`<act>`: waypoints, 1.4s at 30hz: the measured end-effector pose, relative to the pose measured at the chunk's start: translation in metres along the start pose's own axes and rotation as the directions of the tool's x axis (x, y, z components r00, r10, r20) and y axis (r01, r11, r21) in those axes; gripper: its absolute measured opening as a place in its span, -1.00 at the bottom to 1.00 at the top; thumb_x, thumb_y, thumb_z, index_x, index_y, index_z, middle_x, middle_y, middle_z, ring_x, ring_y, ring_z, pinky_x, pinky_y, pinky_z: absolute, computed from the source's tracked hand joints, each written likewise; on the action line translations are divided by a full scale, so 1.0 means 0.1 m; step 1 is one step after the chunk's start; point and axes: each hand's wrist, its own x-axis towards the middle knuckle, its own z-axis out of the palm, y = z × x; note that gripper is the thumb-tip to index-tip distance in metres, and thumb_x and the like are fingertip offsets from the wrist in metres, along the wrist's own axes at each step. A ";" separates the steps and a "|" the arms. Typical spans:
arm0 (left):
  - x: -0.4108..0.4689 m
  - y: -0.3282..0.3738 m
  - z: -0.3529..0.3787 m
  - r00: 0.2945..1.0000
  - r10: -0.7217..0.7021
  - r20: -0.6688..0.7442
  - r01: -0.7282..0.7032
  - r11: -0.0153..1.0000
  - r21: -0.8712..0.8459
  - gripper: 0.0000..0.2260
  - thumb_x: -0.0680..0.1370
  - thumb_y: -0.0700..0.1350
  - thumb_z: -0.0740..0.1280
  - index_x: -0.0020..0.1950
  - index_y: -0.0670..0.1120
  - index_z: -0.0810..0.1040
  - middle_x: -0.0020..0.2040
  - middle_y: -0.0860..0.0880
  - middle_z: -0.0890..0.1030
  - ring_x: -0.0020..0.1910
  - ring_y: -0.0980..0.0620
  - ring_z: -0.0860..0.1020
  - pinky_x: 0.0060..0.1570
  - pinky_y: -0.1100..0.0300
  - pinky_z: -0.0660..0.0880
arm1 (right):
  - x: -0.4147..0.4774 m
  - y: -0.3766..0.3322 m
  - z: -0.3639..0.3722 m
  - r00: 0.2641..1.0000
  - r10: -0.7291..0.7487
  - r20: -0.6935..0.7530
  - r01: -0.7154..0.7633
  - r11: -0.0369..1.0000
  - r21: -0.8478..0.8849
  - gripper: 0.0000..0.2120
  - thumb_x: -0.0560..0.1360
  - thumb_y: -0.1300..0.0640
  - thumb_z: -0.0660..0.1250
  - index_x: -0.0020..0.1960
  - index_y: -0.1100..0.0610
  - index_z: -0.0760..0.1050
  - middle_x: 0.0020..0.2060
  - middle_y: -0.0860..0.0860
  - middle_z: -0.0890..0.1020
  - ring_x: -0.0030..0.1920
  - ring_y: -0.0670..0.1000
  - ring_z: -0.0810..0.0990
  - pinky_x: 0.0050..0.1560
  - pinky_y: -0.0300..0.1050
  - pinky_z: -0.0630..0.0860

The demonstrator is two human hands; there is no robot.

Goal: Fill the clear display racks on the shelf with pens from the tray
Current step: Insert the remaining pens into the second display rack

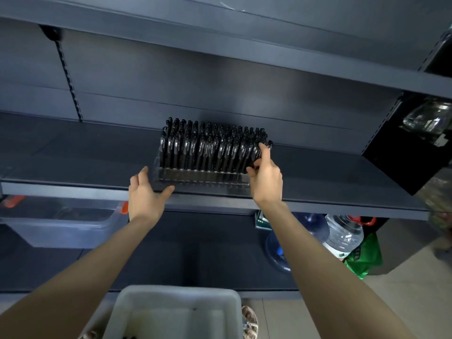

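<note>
- Rack [203, 178], clear, stands on the shelf [73, 162] between the two hands, packed with upright black pens [210, 148]
- Left hand [146, 194] is spread, fingers straight against the rack's left end, thumb along its front edge
- Right hand [265, 177] pinches the last pens at the rack's right end between thumb and curled fingers
- Tray [171, 297] sits well below both hands, between the forearms

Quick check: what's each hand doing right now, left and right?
Left hand: open, fingers straight against the left end of the clear rack.
Right hand: fingers curled round pens at the rack's right end.
</note>
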 end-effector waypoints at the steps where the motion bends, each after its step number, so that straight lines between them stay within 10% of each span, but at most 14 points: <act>1: -0.09 -0.06 -0.04 1.000 -0.002 0.011 0.002 1.000 -0.005 -0.31 0.49 -0.01 0.40 0.50 -0.11 0.13 0.42 -0.11 0.23 0.38 -0.11 0.26 0.24 0.03 0.33 | -0.10 -0.03 0.04 1.000 -0.006 0.012 0.006 1.000 0.012 -0.46 0.56 0.27 0.24 0.48 0.11 0.15 0.01 0.07 0.54 -0.07 0.08 0.53 -0.09 -0.04 0.44; 10: -1.24 -1.33 -0.37 0.958 -0.239 0.160 0.217 0.966 0.142 -0.43 0.49 0.00 0.38 0.42 -0.14 0.29 0.34 -0.17 0.34 0.34 -0.17 0.30 0.27 -0.05 0.32 | -1.66 -0.10 1.10 0.912 0.069 0.404 -0.130 0.984 0.125 -0.67 0.53 0.17 0.32 0.28 0.14 0.42 0.06 0.05 0.58 0.00 0.09 0.59 0.02 0.00 0.51; 23: -2.36 -2.73 -0.15 0.850 -0.462 0.252 0.421 0.884 0.201 -0.55 0.59 0.09 0.11 0.36 -0.16 0.38 0.13 -0.30 0.55 0.08 -0.30 0.53 0.06 -0.11 0.49 | -3.53 0.33 2.45 0.457 0.292 0.840 -0.089 0.955 -0.284 -0.65 0.51 0.17 0.30 0.27 0.21 0.36 0.18 0.14 0.46 0.21 0.16 0.45 0.13 -0.04 0.43; 31: -2.35 -2.72 -0.14 0.883 -0.422 0.208 0.356 0.888 0.292 -0.57 0.62 -0.01 0.11 0.43 -0.19 0.29 0.25 -0.32 0.46 0.20 -0.33 0.44 0.15 -0.10 0.42 | -3.63 0.43 2.52 0.450 0.334 0.828 -0.091 0.940 -0.330 -0.79 0.60 0.23 0.09 0.21 0.21 0.35 0.17 0.18 0.49 0.18 0.20 0.46 0.13 -0.01 0.39; 35: -2.23 -2.60 -0.22 0.952 -0.171 0.254 0.058 0.915 0.400 -0.49 0.49 0.02 0.10 0.36 -0.23 0.37 0.23 -0.27 0.47 0.17 -0.21 0.34 0.10 -0.12 0.43 | -3.22 0.32 2.18 0.560 0.272 0.782 -0.352 0.933 -0.072 -0.89 0.54 0.22 0.27 0.05 0.22 0.51 -0.11 0.12 0.61 -0.10 0.08 0.58 -0.08 -0.24 0.45; 42: -1.64 -1.76 -0.20 0.860 0.082 0.504 -0.176 0.974 0.141 -0.70 0.56 -0.14 0.29 0.29 -0.12 0.50 0.23 -0.11 0.54 0.23 -0.14 0.48 0.22 -0.02 0.39 | -2.22 0.02 1.20 0.736 0.211 0.644 -0.553 0.736 0.391 -0.85 0.39 0.39 0.44 -0.16 0.17 0.57 -0.41 0.00 0.53 -0.48 -0.19 0.54 -0.30 -0.33 0.54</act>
